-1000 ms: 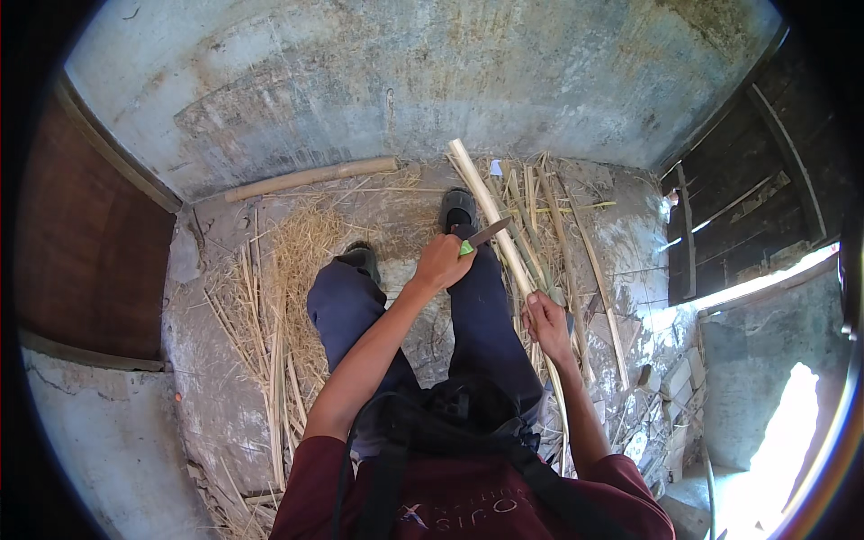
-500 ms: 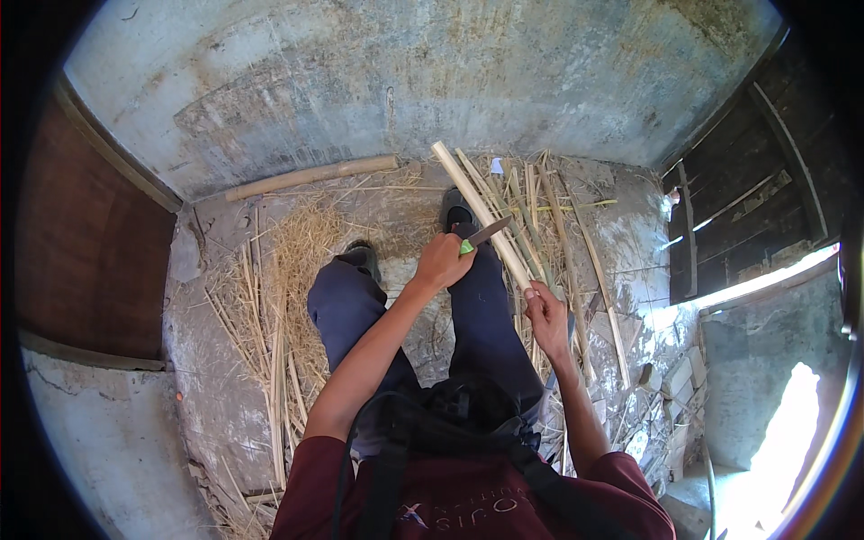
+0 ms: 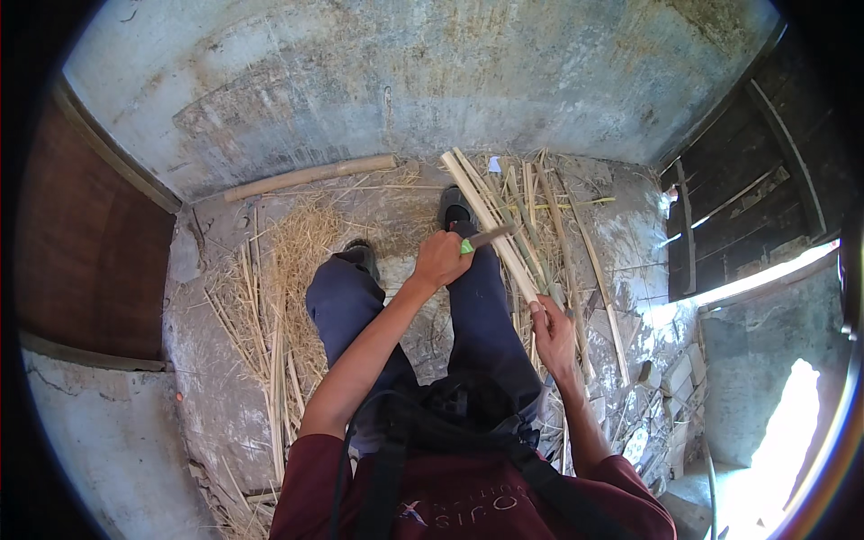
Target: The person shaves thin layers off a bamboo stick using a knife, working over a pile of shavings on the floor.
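Observation:
My left hand [image 3: 441,258] is closed around the green handle of a knife [image 3: 490,237], above my right thigh. The blade points right and lies across a pale split bamboo strip [image 3: 475,200]; whether its edge cuts into the strip is too small to tell. Slanting from far left to near right, the strip has its near end gripped in my right hand [image 3: 553,340], the thumb resting on top. Beyond it, my right shoe [image 3: 455,207] is partly visible next to the strip.
Several bamboo strips [image 3: 589,247] lie on the floor to the right. Left of my legs are fine shavings [image 3: 301,243] and more long strips [image 3: 277,360]. A thick bamboo pole [image 3: 310,177] rests along the far wall [image 3: 405,81]. Broken bricks [image 3: 679,373] sit at the right.
My right hand and the bamboo strip have shifted slightly toward me and to the right. The knife in my left hand has stayed nearly in place, so it now crosses the strip farther from my right hand.

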A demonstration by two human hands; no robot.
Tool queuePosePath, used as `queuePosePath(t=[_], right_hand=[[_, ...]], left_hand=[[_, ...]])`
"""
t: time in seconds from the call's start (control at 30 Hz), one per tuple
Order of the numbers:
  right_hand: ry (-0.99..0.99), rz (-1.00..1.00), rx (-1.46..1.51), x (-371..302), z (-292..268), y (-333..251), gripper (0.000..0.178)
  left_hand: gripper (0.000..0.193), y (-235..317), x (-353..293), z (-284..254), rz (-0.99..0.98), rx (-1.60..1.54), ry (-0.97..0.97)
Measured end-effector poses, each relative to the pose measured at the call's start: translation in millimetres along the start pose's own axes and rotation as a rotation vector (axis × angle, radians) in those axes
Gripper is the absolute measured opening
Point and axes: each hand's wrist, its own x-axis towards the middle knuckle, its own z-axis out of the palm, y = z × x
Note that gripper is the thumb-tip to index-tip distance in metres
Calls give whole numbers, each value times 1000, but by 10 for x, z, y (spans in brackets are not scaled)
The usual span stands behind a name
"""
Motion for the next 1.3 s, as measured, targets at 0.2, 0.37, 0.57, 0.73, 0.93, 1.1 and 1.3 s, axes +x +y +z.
queuePosePath(t=[0.2, 0.37, 0.57, 0.73, 0.93, 1.1, 1.3], right_hand=[[6, 26, 18, -213, -51, 171, 31], [4, 46, 14, -308, -127, 264, 30], [-3, 53, 23, -407, -215, 232, 33], [-10, 96, 4, -472, -259, 231, 32], [12, 130, -36, -698, -324, 391, 31], [-1, 146, -2, -819, -373, 343, 32], [0, 190, 31, -1042, -442, 445, 36]], left_hand=[[39, -14, 35, -45, -9, -16, -34], [40, -16, 39, -48, 17, -13, -38], [38, -13, 56, -45, 54, 41, -36], [38, 14, 63, -67, 71, 68, -38], [37, 29, 65, -66, 82, 70, -32], [38, 3, 101, -77, 97, 114, -42], [38, 10, 50, -43, 123, 151, -38]])
